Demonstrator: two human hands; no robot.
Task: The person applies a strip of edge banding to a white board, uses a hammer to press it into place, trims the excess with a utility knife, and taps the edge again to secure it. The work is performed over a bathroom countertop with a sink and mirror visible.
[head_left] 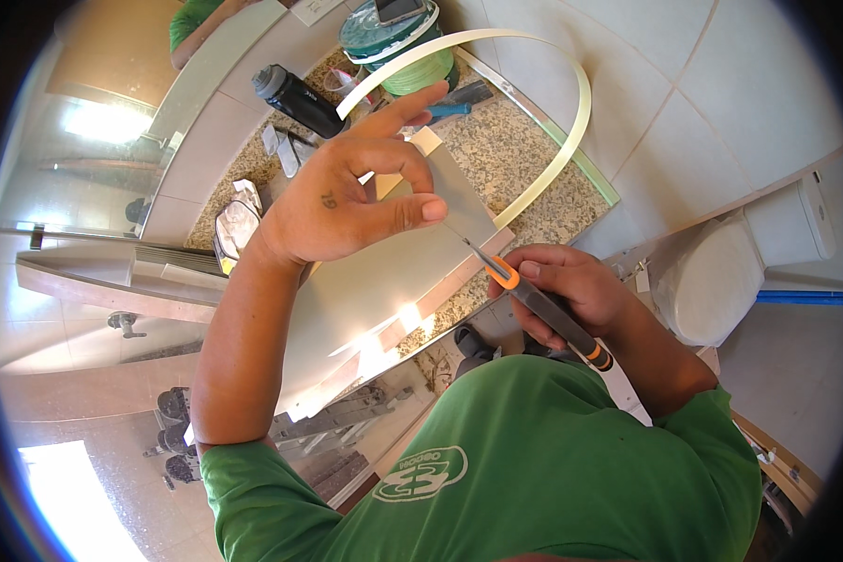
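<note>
Left hand (347, 201) raised, fingers pinching — right hand (571, 295) seemingly clenched.

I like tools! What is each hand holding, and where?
The right hand holds a utility knife by its grey handle. The left hand rests on a grey panel, gripping nothing.

Grey-and-orange knife (543, 309), cream strip (571, 122), speckled granite counter (506, 150), green spool (412, 56).

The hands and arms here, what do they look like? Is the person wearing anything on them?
Both arms are bare below short green sleeves. No gloves, rings or watch show. The left hand has a small dark mark on its back. The right hand is bare too, with short nails.
</note>
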